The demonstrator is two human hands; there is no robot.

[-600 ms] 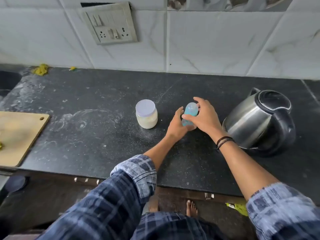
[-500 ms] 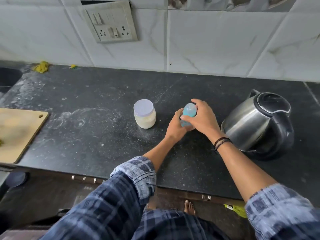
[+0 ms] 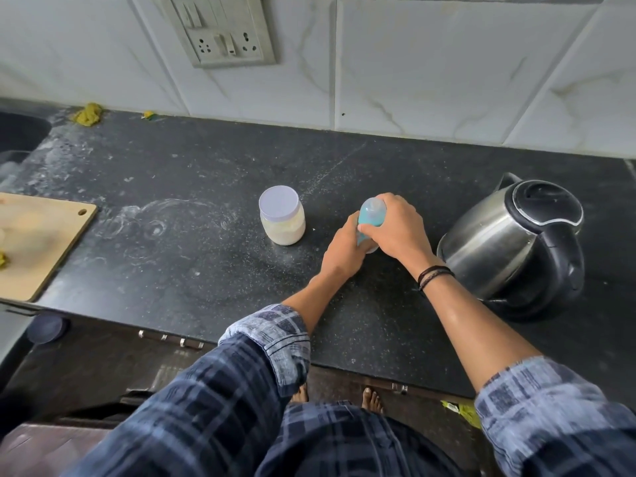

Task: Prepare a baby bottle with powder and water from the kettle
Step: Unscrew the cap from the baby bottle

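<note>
A small baby bottle (image 3: 371, 215) with a blue collar and a clear cap stands on the black counter (image 3: 192, 266). My left hand (image 3: 344, 251) wraps its lower body. My right hand (image 3: 395, 225) grips the blue top from the right, fingers curled over it. A clear jar of pale powder (image 3: 283, 216) with a white lid stands closed just left of the bottle. A steel kettle (image 3: 516, 242) with a black lid and handle sits to the right, lid down.
A wooden chopping board (image 3: 38, 242) lies at the counter's left edge. A sink (image 3: 17, 136) is at the far left. A switch and socket plate (image 3: 223, 29) hangs on the tiled wall. Yellow scraps (image 3: 87, 113) lie by the wall.
My right hand has closed further around the bottle's top. The bottle, jar and kettle stay where they were; my head has moved closer.
</note>
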